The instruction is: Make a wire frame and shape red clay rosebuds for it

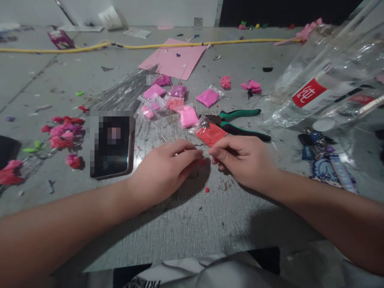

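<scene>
My left hand [169,166] is closed, palm down over the table, its fingers curled together. Bits of red modelling clay [204,162] show at and under its fingertips. Close by on the right, my right hand [244,158] pinches thumb against forefinger; whatever lies between them is hidden. Just behind it sits an orange-red clay packet [210,134] in a clear bag, and I cannot tell whether the fingers touch it. Green-handled pliers [240,116] lie beyond that packet. A tiny red crumb [207,190] rests in front of my hands.
Several pink clay packets [189,116] lie behind my hands, beside a bundle of thin wires [123,90] and a pink sheet [177,58]. On the left are a phone [115,146] and pink-red clay flowers [66,132]. Clear bottles [309,94] and keys [315,140] occupy the right.
</scene>
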`<state>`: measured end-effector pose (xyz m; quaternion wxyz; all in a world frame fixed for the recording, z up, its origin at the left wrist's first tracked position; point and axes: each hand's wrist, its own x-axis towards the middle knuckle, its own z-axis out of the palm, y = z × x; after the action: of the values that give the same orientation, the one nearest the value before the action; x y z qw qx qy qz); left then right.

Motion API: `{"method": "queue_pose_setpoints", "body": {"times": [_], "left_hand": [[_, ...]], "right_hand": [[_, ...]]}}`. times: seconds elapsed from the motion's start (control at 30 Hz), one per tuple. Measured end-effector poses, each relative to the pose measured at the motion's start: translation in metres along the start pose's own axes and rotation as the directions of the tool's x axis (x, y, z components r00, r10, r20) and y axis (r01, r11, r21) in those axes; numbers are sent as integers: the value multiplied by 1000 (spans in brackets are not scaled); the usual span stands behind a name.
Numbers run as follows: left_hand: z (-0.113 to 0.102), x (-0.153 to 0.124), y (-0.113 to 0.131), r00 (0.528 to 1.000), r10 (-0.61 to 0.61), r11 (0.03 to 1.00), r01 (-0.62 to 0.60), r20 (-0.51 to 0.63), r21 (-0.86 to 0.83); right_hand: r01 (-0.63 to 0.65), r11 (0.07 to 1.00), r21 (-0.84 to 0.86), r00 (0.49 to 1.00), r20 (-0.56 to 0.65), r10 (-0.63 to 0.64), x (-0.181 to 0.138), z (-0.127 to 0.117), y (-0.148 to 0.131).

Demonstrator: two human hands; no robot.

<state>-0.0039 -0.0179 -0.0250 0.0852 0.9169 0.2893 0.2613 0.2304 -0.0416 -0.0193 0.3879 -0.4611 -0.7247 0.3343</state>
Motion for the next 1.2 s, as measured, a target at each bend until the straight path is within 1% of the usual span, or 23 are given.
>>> {"method": "queue_pose_setpoints", "body": {"times": [0.03, 0.07, 0.1, 0.13, 0.17, 0.2, 0.23, 0.27, 0.3, 0.33, 0.4, 0.5, 0.67, 0.8, 0.9, 1.03, 1.2], "left_hand": [[-2, 1, 4, 998, -44, 998, 42, -44, -43], [-5, 2, 8, 991, -109, 988, 99, -78, -122], [-7, 3, 13, 978, -205, 951, 191, -37, -244], [-9, 4, 17, 950, -311, 870, 300, 38, -390], [-10, 5, 21, 906, -401, 746, 409, 136, -526], [-11, 6, 24, 863, -452, 616, 485, 226, -621], [-11, 7, 25, 822, -477, 486, 541, 310, -687], [-11, 7, 26, 790, -484, 378, 577, 377, -724], [-10, 8, 26, 766, -478, 298, 601, 430, -741], [-10, 8, 26, 747, -464, 239, 623, 476, -745], [-9, 9, 25, 720, -434, 161, 654, 542, -740], [-7, 9, 24, 702, -407, 112, 674, 585, -731], [0, 3, 19, 693, -419, 53, 664, 587, -746], [3, 0, 16, 700, -434, 43, 645, 567, -763], [2, 2, 16, 694, -435, 50, 654, 573, -755], [-2, 5, 18, 679, -425, 56, 680, 599, -731], [-5, 6, 20, 680, -423, 81, 687, 599, -722]], "right_hand": [[56, 997, -44, 998, 7, -55, 0, -1, 0], [106, 992, -73, 994, 14, -105, 1, -1, 0], [154, 984, -88, 988, 15, -154, 1, -1, 0], [199, 976, -91, 980, 5, -199, 1, -1, 0], [237, 968, -83, 971, -11, -239, 0, -1, -1], [269, 961, -67, 962, -26, -272, 0, -1, -2], [290, 956, -48, 956, -35, -292, -1, 0, -3], [306, 952, -25, 951, -39, -307, -2, 0, -4], [318, 948, -2, 947, -34, -318, -3, 1, -6], [326, 945, 17, 945, -19, -326, -4, 1, -7], [346, 938, 30, 938, 3, -346, -6, 3, -8], [365, 931, 3, 931, 14, -365, -8, 6, -8], [435, 896, -87, 900, 43, -433, -8, 5, -7], [498, 850, -170, 867, 102, -487, -8, 1, -7], [516, 834, -194, 856, 128, -500, -8, -2, -6], [501, 848, -173, 865, 126, -485, -7, -3, -6], [433, 895, -110, 901, 85, -425, -3, -2, -9]]}}
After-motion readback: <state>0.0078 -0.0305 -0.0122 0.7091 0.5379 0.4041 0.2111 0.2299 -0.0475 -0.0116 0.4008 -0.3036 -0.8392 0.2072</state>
